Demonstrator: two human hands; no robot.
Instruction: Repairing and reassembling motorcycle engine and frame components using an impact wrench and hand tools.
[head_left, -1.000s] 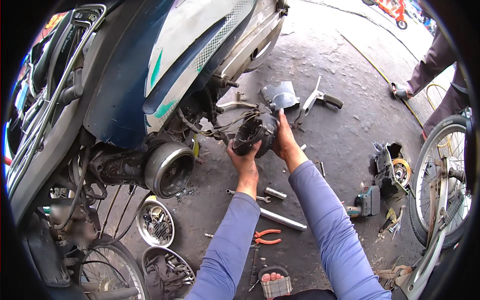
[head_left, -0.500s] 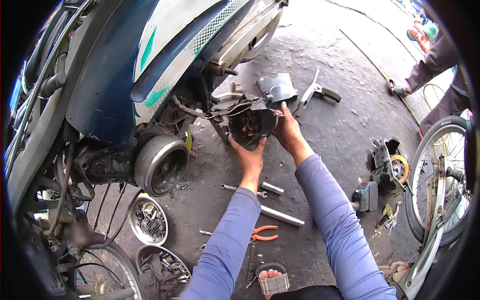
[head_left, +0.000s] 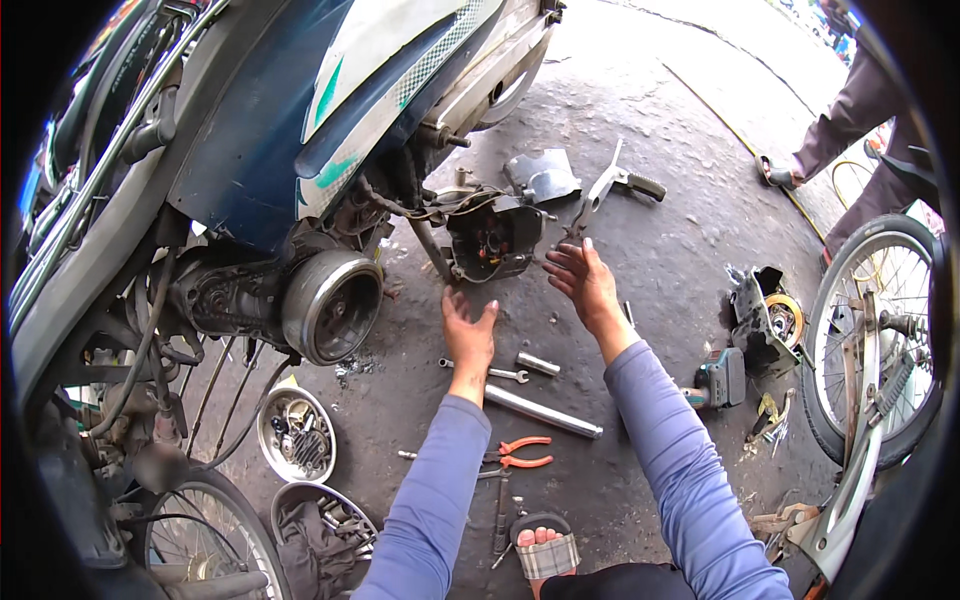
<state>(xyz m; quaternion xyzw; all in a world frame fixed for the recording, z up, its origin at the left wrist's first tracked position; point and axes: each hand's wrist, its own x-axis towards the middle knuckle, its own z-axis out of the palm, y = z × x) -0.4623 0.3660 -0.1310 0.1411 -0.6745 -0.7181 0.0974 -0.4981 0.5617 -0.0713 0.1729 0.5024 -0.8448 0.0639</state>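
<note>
A dark engine side cover [head_left: 490,255], hollow side up with coils and wires inside, rests by the motorcycle, its wiring still running to the engine. Just below its near edge is my left hand [head_left: 468,328], fingers apart and holding nothing. My right hand [head_left: 588,283] hovers open to the right of the cover, apart from it. Left of my left hand, the round metal flywheel [head_left: 333,307] sticks out from the engine. A silver curved cover [head_left: 543,177] and a metal lever with a rubber footrest [head_left: 605,190] lie beyond the hands.
Below my hands lie a wrench [head_left: 510,375], a long steel tube [head_left: 545,411] and orange-handled pliers [head_left: 525,452]. Two bowls of parts, one nearer [head_left: 285,490], sit at left. A cordless tool [head_left: 720,380] and a bicycle wheel [head_left: 880,340] are at right; a person stands behind.
Both hands have let go of the engine cover and drawn away from it, the left toward me. Their fingers have opened. The view has shifted slightly.
</note>
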